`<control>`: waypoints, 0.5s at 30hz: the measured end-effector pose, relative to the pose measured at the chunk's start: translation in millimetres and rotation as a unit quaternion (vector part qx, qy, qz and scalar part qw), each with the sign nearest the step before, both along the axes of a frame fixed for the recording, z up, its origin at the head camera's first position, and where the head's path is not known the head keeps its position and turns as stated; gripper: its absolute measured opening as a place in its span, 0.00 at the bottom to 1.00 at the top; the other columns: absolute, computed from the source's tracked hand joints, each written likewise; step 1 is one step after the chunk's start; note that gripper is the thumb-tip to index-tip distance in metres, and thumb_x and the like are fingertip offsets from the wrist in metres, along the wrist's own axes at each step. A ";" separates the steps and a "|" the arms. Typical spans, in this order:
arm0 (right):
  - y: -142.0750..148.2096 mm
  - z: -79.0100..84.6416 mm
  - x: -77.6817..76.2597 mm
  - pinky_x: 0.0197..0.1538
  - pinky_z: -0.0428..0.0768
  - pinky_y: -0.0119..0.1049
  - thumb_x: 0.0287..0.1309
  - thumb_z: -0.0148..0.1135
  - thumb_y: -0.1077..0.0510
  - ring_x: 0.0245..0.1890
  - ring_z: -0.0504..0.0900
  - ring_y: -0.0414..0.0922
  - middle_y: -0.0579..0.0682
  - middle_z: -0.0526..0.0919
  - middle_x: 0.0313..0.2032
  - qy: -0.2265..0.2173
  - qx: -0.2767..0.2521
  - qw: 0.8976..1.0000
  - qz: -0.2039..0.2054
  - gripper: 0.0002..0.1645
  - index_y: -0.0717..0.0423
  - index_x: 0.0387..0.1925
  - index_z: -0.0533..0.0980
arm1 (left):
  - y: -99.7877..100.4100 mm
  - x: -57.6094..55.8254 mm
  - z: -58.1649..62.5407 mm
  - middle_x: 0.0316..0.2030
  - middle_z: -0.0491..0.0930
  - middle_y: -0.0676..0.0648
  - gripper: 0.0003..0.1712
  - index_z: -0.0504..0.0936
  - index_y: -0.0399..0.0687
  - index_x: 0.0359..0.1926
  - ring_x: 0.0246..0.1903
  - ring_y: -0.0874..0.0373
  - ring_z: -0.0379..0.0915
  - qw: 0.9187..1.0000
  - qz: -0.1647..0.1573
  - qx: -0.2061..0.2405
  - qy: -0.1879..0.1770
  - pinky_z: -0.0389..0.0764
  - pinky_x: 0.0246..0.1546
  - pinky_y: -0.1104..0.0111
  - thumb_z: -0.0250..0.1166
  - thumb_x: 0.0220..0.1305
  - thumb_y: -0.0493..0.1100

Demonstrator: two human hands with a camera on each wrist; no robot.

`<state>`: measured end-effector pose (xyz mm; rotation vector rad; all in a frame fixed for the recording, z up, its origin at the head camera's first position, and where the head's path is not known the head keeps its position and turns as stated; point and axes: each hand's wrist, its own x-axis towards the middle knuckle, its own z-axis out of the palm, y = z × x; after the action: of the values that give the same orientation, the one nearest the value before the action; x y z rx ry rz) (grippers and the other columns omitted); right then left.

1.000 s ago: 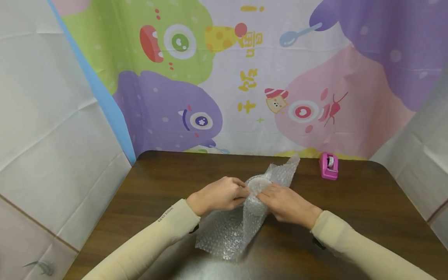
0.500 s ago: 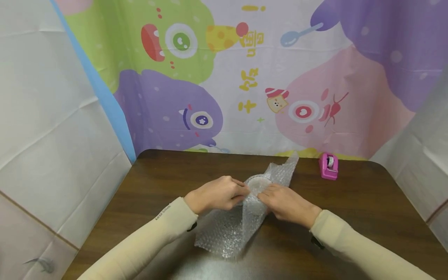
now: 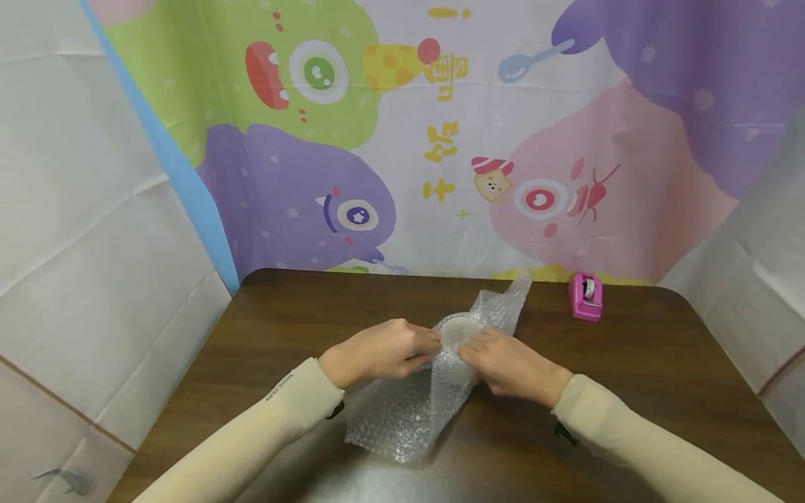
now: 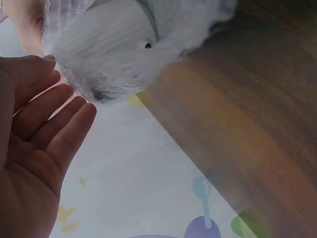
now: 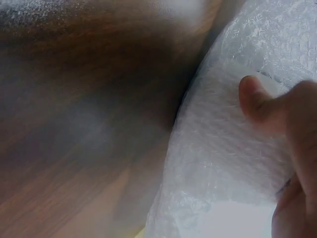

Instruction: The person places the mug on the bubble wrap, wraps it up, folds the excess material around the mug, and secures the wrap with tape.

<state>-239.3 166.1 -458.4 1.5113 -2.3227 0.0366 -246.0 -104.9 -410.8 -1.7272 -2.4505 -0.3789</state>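
Pale cylinder, one, inside bubble wrap: midway between the table's side edges, nearer the far edge, between the hands. Left hand: appears to pinch the wrap's edge. Right hand: thumb on wrap, fingers curled round it. Step, as judged: folding wrap about the cylinder; next move seems to call for holding the fold snug. Table: dark wood-grain, far corners rounded. Tape dispenser, pink: near far edge, toward right corner. Beyond: cartoon-printed cloth; pale wall coverings either side.
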 end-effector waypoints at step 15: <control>-7.1 12.8 6.8 0.42 0.78 0.42 0.48 0.63 0.64 0.33 0.72 0.43 0.45 0.72 0.30 -0.003 0.027 1.000 -0.013 0.08 0.53 0.32 0.75 | -4.3 4.3 -4.4 0.58 0.84 0.43 0.10 0.87 0.44 0.49 0.57 0.55 0.83 0.999 0.033 -0.013 -0.012 0.85 0.51 0.68 0.64 0.71 0.40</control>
<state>-232.5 159.1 -445.6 1.5077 -2.3657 -0.0286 -241.7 -109.2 -415.2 -1.6561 -2.5337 -0.3639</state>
